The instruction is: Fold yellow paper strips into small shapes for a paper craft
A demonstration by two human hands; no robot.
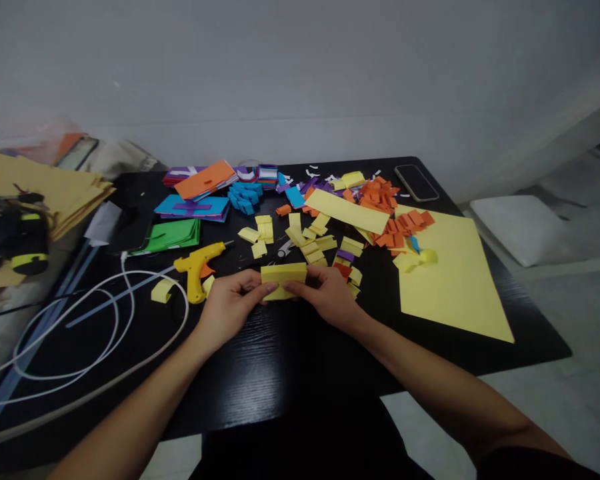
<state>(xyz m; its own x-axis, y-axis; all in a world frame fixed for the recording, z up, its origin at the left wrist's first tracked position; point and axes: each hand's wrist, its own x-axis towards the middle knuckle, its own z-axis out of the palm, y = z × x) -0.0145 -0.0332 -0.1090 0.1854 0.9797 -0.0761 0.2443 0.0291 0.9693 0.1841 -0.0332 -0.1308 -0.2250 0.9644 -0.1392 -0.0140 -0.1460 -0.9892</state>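
Between both hands, above the near part of the black table, is a folded yellow paper piece [284, 273]. My left hand [233, 303] pinches its left side, thumb on the face turned toward me. On the right side my right hand [330, 293] grips it the same way, the two thumbs almost meeting. Fingers behind the paper are mostly hidden. Just beyond lie loose folded yellow paper pieces [313, 250] and a pair of scissors [284, 249], partly covered. A yellow glue gun [197, 268] rests left of my left hand.
Orange paper pieces [380, 200] are heaped at the back right, near a large yellow sheet [450, 273] and a phone [416, 183]. Green [173, 235] and blue folded stacks [193, 208] stand at the back left. A white cable [115, 333] loops across the table's left side.
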